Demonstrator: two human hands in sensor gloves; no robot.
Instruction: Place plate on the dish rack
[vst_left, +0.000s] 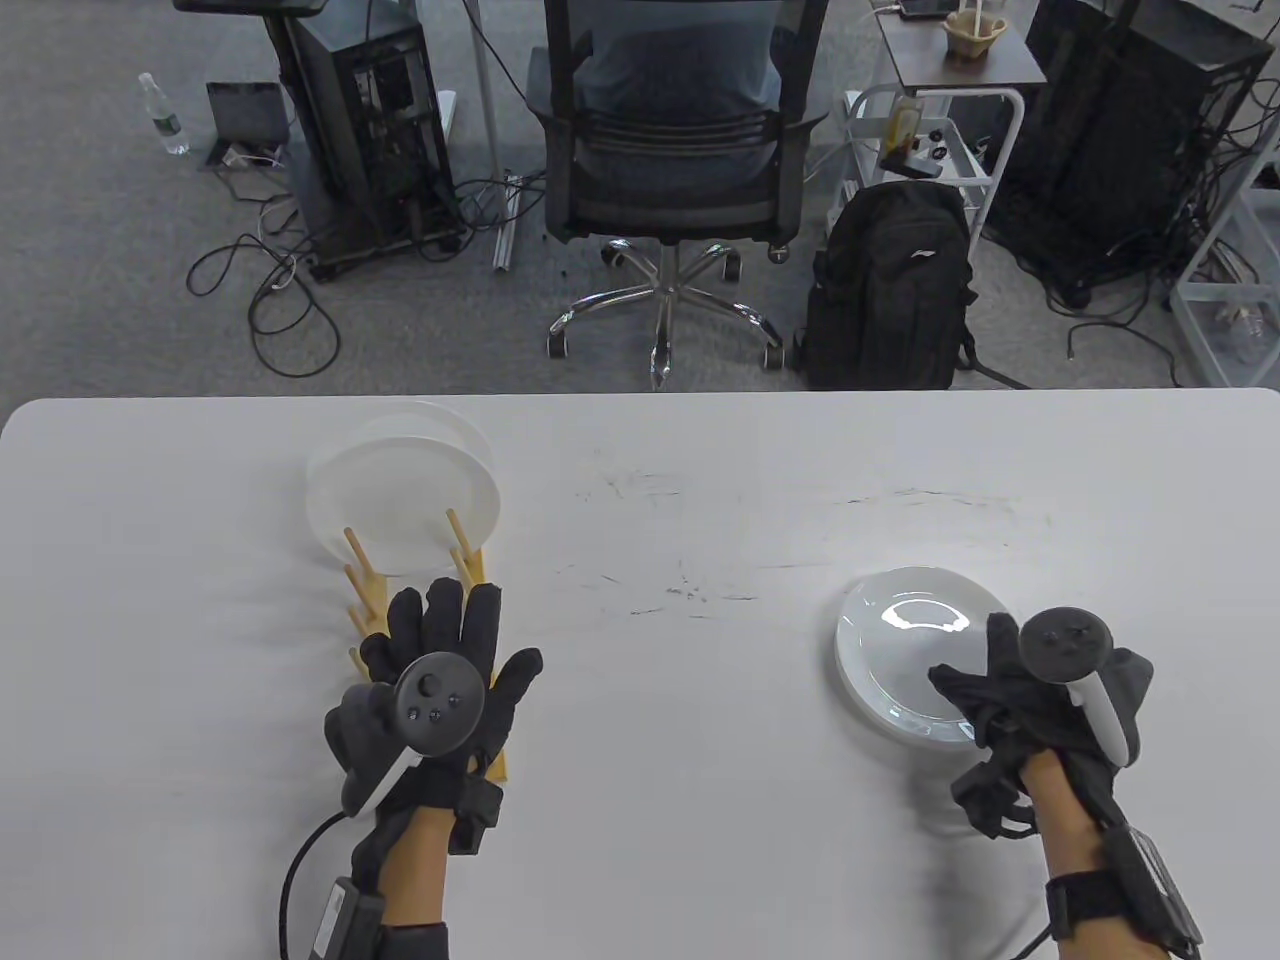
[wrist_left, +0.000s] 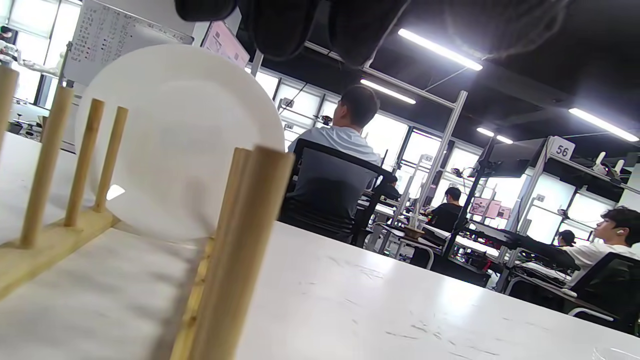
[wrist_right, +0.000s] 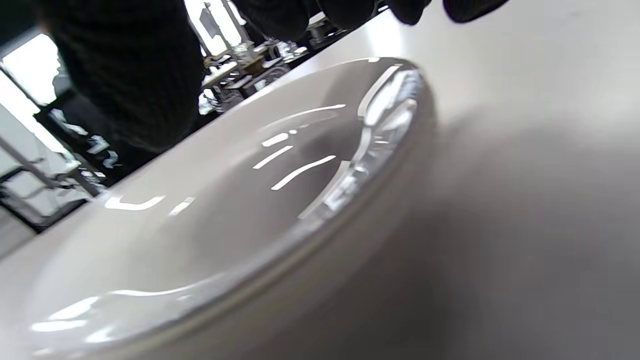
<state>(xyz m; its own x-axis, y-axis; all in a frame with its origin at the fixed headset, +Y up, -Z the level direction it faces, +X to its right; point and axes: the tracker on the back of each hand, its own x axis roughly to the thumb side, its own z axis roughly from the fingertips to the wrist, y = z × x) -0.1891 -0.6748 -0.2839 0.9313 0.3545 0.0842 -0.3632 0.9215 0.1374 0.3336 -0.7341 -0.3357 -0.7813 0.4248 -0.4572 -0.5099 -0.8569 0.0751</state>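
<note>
A glossy white plate (vst_left: 900, 640) lies flat on the white table (vst_left: 660, 720) at the right; it seems to top a short stack. My right hand (vst_left: 975, 672) hovers at its near right rim, thumb over the rim. In the right wrist view the plate (wrist_right: 240, 200) fills the frame, with the thumb (wrist_right: 125, 75) and fingertips (wrist_right: 280, 12) above it; touch is unclear. A wooden peg dish rack (vst_left: 365, 590) stands at the left with white plates (vst_left: 405, 495) upright in its far slots. My left hand (vst_left: 470, 640) rests flat on the rack's near end, fingers spread.
In the left wrist view the rack's pegs (wrist_left: 240, 250) stand close, with the upright plate (wrist_left: 180, 140) behind them. Beyond the table's far edge are an office chair (vst_left: 665, 150) and a black backpack (vst_left: 890, 290).
</note>
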